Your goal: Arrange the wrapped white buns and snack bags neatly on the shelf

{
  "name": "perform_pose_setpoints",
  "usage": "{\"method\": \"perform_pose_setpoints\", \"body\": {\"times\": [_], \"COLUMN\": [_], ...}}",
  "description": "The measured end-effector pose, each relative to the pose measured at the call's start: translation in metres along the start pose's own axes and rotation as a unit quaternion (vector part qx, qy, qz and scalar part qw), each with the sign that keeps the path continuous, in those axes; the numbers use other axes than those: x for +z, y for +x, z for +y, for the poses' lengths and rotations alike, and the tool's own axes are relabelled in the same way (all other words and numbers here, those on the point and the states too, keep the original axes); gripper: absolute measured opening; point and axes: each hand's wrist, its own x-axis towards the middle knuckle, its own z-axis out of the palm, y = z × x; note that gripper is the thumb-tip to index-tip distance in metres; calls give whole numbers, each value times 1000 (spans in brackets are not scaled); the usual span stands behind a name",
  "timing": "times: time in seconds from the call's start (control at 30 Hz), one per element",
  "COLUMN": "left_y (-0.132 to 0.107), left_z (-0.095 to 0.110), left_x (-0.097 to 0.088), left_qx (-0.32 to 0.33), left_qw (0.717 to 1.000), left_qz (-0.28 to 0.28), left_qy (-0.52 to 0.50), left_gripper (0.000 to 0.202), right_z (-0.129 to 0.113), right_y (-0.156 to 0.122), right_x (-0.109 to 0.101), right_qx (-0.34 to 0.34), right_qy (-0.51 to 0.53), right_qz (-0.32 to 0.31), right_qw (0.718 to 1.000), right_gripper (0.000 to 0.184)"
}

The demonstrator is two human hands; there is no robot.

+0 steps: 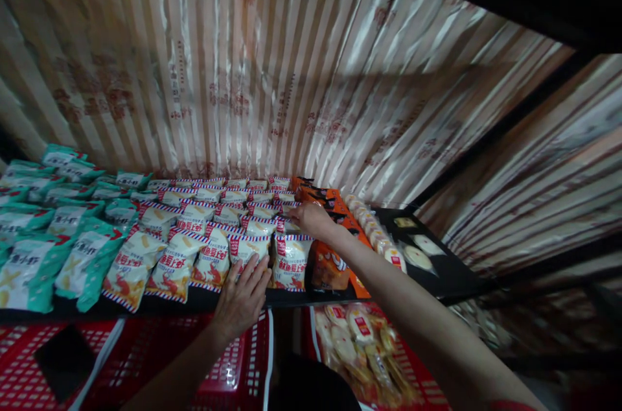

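Observation:
White-and-red snack bags [291,265] with striped edges and shrimp pictures stand in rows on a black shelf [286,297]. My left hand [245,294] lies with outstretched fingers against the lower front of one front-row snack bag [249,247]. Farther back, at the right end of these rows, my right hand [313,220] has its fingers closed at the top of another snack bag [286,224]; its fingertips are partly hidden. Orange packs [330,268] stand right beside that hand and under its forearm.
Green snack bags [87,262] fill the shelf's left side. Round wrapped cakes [379,239] line up right of the orange packs, with flat round packs [422,249] beyond. Below are red baskets [160,346], one holding wrapped food [359,333]. A striped curtain [233,74] hangs behind.

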Motion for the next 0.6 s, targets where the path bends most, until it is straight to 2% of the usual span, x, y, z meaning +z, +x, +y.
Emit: {"method": "perform_pose_setpoints", "body": {"times": [0.37,0.6], "left_y": [1,0], "left_z": [0,0], "left_x": [-3,-2], "left_qx": [3,3], "left_qw": [1000,1000], "left_qz": [-6,-18], "left_qy": [-5,0], "left_gripper": [34,37], "right_z": [-17,-17], "right_y": [13,10], "right_x": [2,3], "right_qx": [24,50], "right_qy": [-44,22], "right_qz": [17,22], "right_qw": [999,998], "right_gripper": [29,26]}}
